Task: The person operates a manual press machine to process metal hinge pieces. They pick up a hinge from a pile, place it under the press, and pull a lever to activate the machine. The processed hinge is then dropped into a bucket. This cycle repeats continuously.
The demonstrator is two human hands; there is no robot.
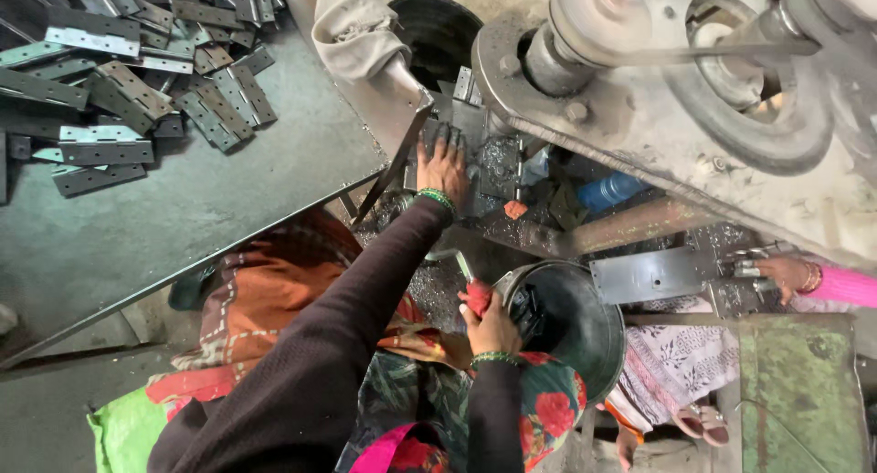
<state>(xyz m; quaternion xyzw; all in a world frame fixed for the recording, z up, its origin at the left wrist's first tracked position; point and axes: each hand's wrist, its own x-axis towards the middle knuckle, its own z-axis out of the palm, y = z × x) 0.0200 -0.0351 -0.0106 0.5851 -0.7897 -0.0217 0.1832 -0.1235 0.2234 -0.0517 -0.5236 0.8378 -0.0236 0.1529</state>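
Two hands are busy at this press, and they do different jobs. Nearest, the right hand (491,329) is closed around a red-wrapped handle (475,297) just beside the rim of a dark metal bucket (585,322); the grip looks firm, and the wrapping probably keeps a slick tool from slipping. Farther out, the left hand (443,167) lies with fingers spread on a flat steel plate (484,162) sitting on the machine bed under the big press frame (639,116), pressing down rather than gripping. That plate looks stiff, thin and fairly light, but oily and sharp along its cut edges, so I judge it safest held flat by its broad face or pinched at a long edge, clear of the tooling. To the right, another person's hand (781,274) in a pink sleeve touches a similar punched plate (650,275). Beyond, on the grey table (210,199), lies a heap of steel hinges (137,80), well apart from both hands.
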